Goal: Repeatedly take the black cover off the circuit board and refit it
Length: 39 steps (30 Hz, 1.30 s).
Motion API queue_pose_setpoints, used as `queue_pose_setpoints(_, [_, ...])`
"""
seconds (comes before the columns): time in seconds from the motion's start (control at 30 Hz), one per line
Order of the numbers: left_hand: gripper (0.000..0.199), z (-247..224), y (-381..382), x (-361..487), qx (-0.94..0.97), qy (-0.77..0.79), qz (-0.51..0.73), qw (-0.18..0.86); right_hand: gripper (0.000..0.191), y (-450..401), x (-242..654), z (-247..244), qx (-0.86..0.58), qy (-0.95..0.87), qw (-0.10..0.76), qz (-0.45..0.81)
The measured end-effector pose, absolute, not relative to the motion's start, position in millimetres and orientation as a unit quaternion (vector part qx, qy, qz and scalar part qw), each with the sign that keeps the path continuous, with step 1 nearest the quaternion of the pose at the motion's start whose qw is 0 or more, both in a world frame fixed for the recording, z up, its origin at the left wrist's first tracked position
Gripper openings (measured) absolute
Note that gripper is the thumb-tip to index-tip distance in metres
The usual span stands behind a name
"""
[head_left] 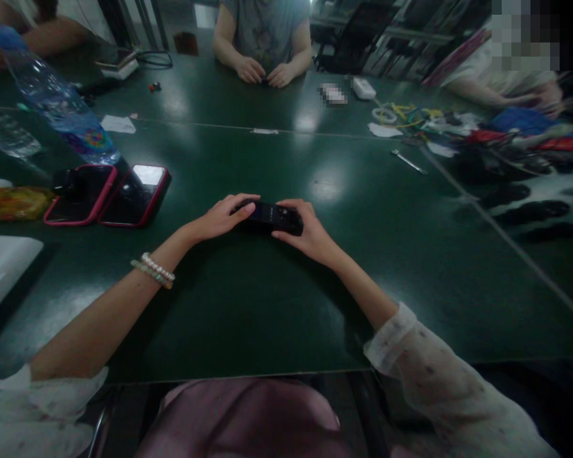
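A dark, oblong handheld device [267,216] lies sideways between my two hands, just above or on the green table; I cannot tell which. It has what looks like a small screen on its left part and small marks or buttons further right. My left hand [224,217] grips its left end, thumb across the front face. Around the right end curl the fingers and thumb of my right hand [310,232]. Left of my hands, two phones in red cases, one nearer phone [136,197] and one farther left phone [83,194], lie side by side.
Plastic bottles, one a blue-capped bottle [64,98], stand at the left by a yellow packet [14,202] and a white object [4,267]. A wrench-like tool [409,162] lies right, before cables and cloth [525,124]. People sit across the green table [267,318].
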<state>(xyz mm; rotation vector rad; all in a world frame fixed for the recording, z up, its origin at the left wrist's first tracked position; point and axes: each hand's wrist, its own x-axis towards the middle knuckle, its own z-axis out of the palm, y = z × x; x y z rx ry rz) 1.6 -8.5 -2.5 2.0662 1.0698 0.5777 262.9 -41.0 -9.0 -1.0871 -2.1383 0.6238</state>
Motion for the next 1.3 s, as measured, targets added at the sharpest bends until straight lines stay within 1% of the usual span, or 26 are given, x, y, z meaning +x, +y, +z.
queue_pose_setpoints(0.23, [0.060,-5,-8,2,0.800,0.425,0.221,0.361,0.051,-44,261,-7,-0.400,-0.811,0.333,0.267])
queue_pose_setpoints(0.3, [0.058,-5,-8,2,0.799,0.423,0.223,0.365,0.053,-43,261,-8,-0.404,-0.797,0.335,0.299])
queue_pose_setpoints(0.37, [0.058,-5,-8,2,0.794,0.421,0.227,0.375,0.051,-41,262,-9,-0.410,-0.777,0.336,0.339])
queue_pose_setpoints(0.47, [0.062,-2,-9,2,0.783,0.418,0.231,0.399,0.046,-38,264,-10,-0.418,-0.739,0.343,0.402])
queue_pose_setpoints(0.53, [0.064,-1,-10,2,0.776,0.414,0.233,0.416,0.049,-37,265,-10,-0.423,-0.721,0.339,0.431])
queue_pose_setpoints(0.67, [0.067,3,-11,2,0.773,0.397,0.233,0.437,0.054,-39,265,-6,-0.434,-0.727,0.313,0.430])
queue_pose_setpoints(0.87, [0.066,3,-10,1,0.774,0.387,0.229,0.446,0.056,-41,264,-1,-0.431,-0.717,0.307,0.453])
queue_pose_setpoints(1.07, [0.063,1,-9,1,0.794,0.385,0.220,0.415,0.055,-40,263,-7,-0.428,-0.704,0.331,0.460])
queue_pose_setpoints(1.3, [0.054,2,-9,1,0.790,0.386,0.226,0.420,0.052,-39,263,-12,-0.414,-0.709,0.350,0.451])
